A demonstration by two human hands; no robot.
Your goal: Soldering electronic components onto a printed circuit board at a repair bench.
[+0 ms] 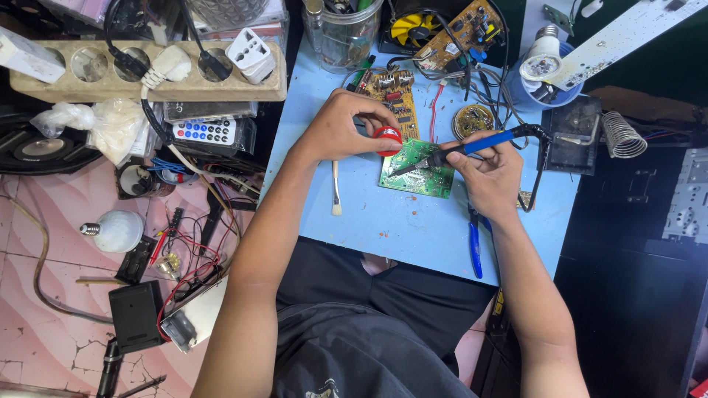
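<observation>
- Green circuit board [417, 169] lay flat on the light blue table [398, 228], roughly mid-table, directly between the two hands.
- Left hand [341, 129] sat at the board's upper left corner, fingers curled shut around a small red spool [388, 138]; the spool touched or overhung the board's edge, exact contact could not be told.
- Right hand [490, 173] rested just beyond the board's right edge, pinching a blue-handled soldering iron [472, 147]; its dark tip slanted down-left onto the board's surface.
- A small brush [335, 188] lay just left of the board, below the left wrist.
- Blue-handled pliers [475, 247] lay under the right forearm, near the table's front edge.
- A brown circuit board [391, 96] touched the green board's far side; a round board [473, 120] and loose wires crowded the back.
- Bare table surface remained in front of the board, toward the person's lap; the left table edge sat near the brush.
</observation>
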